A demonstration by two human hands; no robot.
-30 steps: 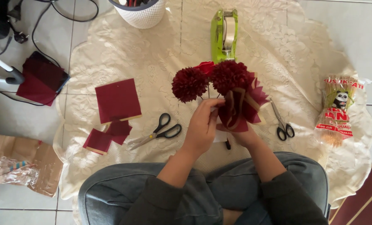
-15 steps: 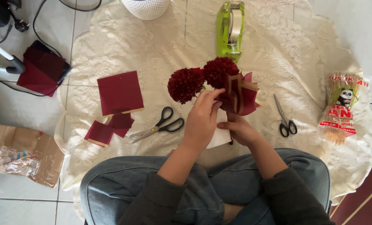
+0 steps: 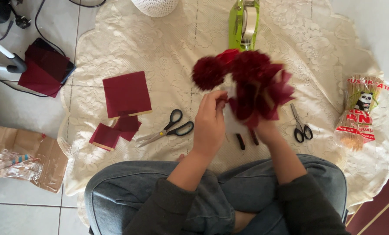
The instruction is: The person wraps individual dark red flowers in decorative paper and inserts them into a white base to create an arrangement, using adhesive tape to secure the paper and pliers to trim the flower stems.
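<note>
Seated cross-legged on the floor, we pinch a bunch of fluffy dark-red tissue-paper flowers [image 3: 246, 82] above a cream lace cloth [image 3: 116, 39]: left hand [image 3: 209, 124] closed on its edge, right hand [image 3: 264, 130] gripping beneath. It looks light, soft, easily crushed; best held low, below the blooms.

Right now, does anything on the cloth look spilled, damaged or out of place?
Nothing stands out. The dark red paper squares lie loosely overlapped, not spilled. Both scissors lie flat, closed. The flower bunch is blurred.
</note>
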